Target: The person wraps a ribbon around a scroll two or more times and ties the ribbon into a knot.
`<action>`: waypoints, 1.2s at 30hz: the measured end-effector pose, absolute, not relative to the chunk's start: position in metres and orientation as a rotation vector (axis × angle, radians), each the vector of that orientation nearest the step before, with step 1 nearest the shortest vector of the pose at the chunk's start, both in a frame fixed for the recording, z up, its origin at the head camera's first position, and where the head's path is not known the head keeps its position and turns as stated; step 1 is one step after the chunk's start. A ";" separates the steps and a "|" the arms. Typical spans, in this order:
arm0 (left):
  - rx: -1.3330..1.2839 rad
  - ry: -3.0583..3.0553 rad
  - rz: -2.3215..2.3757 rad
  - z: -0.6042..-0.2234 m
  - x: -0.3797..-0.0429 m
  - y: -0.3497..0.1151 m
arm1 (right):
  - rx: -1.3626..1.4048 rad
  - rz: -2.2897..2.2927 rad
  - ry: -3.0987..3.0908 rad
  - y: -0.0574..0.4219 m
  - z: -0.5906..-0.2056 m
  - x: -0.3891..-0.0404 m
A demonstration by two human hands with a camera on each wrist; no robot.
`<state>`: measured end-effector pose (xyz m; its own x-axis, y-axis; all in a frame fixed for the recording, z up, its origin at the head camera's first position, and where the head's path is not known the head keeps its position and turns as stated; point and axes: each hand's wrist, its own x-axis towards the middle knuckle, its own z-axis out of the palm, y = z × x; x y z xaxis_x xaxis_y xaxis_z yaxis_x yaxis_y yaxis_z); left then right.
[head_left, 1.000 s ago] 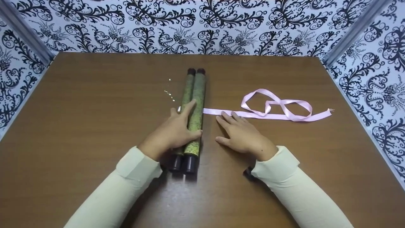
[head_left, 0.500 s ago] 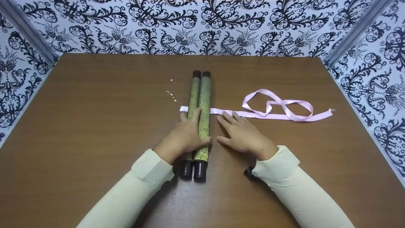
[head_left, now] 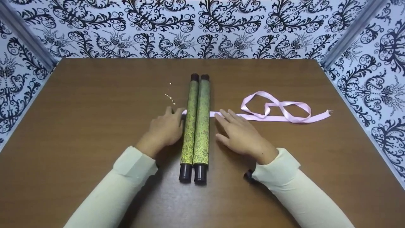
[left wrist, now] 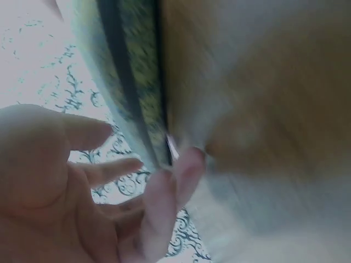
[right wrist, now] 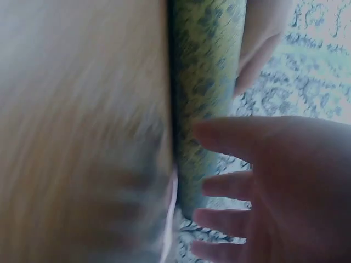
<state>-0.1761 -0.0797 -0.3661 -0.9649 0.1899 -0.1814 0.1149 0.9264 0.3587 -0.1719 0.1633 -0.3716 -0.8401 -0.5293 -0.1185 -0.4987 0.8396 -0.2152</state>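
Two long green-yellow patterned tubes with dark end caps lie side by side on the table, over a pink satin ribbon. At their left, my left hand has its fingers bent down by the short ribbon end; in the left wrist view the thumb and fingers are apart beside the tube. My right hand rests with straight, spread fingertips on the ribbon just right of the tubes. In the right wrist view, its thumb and fingers stand apart beside the tube.
The ribbon's longer part lies in loose loops at the right, with a frayed end. Small pale flecks lie left of the tubes on the brown table. Patterned walls enclose the table at the back and sides.
My left hand slid the tubes to the right, uncovering the ribbon's short end, then let go and moved left to that end. My right hand has stayed on the ribbon.
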 end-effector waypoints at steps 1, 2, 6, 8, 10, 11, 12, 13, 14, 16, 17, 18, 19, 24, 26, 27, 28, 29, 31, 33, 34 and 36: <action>0.244 2.857 0.509 -0.367 -0.178 -0.081 | -0.839 -0.276 2.864 0.160 -0.371 -0.168; 0.263 2.839 0.505 -0.368 -0.179 -0.083 | -0.880 -0.285 2.874 0.157 -0.370 -0.163; 0.302 2.781 0.469 -0.371 -0.182 -0.086 | -1.077 -0.287 2.838 0.140 -0.367 -0.142; 0.304 2.784 0.427 -0.372 -0.183 -0.088 | -1.161 -0.263 2.784 0.132 -0.366 -0.131; 0.313 2.798 0.365 -0.372 -0.183 -0.089 | -1.233 -0.220 2.721 0.127 -0.366 -0.123; 0.316 2.807 0.336 -0.372 -0.183 -0.089 | -1.258 -0.198 2.689 0.125 -0.365 -0.120; 0.323 2.814 0.305 -0.372 -0.182 -0.090 | -1.279 -0.174 2.660 0.124 -0.365 -0.117; 0.332 2.820 0.277 -0.372 -0.182 -0.091 | -1.292 -0.152 2.633 0.123 -0.365 -0.115; 0.343 2.826 0.247 -0.372 -0.182 -0.091 | -1.298 -0.133 2.609 0.122 -0.366 -0.114; 0.357 2.840 0.212 -0.372 -0.182 -0.092 | -1.300 -0.105 2.586 0.121 -0.368 -0.112; 0.363 2.846 0.196 -0.372 -0.183 -0.092 | -1.305 -0.097 2.584 0.121 -0.369 -0.112; 0.368 2.852 0.181 -0.372 -0.183 -0.091 | -1.312 -0.090 2.587 0.120 -0.370 -0.112; 0.373 2.858 0.169 -0.372 -0.183 -0.091 | -1.318 -0.084 2.593 0.120 -0.371 -0.113; 0.382 2.865 0.158 -0.370 -0.186 -0.089 | -1.344 -0.083 2.625 0.120 -0.373 -0.114; 0.382 2.866 0.168 -0.369 -0.187 -0.088 | -1.350 -0.083 2.636 0.121 -0.373 -0.114; 0.382 2.867 0.170 -0.368 -0.187 -0.088 | -1.353 -0.086 2.641 0.121 -0.373 -0.115; 0.383 2.868 0.170 -0.368 -0.187 -0.088 | -1.356 -0.087 2.646 0.122 -0.373 -0.115; 0.385 2.871 0.169 -0.368 -0.188 -0.088 | -1.361 -0.085 2.651 0.122 -0.373 -0.115; 0.390 2.875 0.169 -0.368 -0.188 -0.089 | -1.368 -0.079 2.662 0.122 -0.373 -0.114; 0.397 2.877 0.165 -0.369 -0.188 -0.089 | -1.374 -0.071 2.671 0.122 -0.374 -0.114; 0.399 2.877 0.162 -0.369 -0.188 -0.090 | -1.378 -0.065 2.677 0.122 -0.374 -0.114; 0.398 2.876 0.161 -0.370 -0.188 -0.091 | -1.386 -0.052 2.692 0.122 -0.374 -0.114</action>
<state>-0.1877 -0.0911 -0.3695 -0.9360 0.2797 -0.2137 0.2541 0.9570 0.1397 -0.1136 0.1218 -0.3743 -0.5761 -0.8130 -0.0846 -0.8091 0.5819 -0.0818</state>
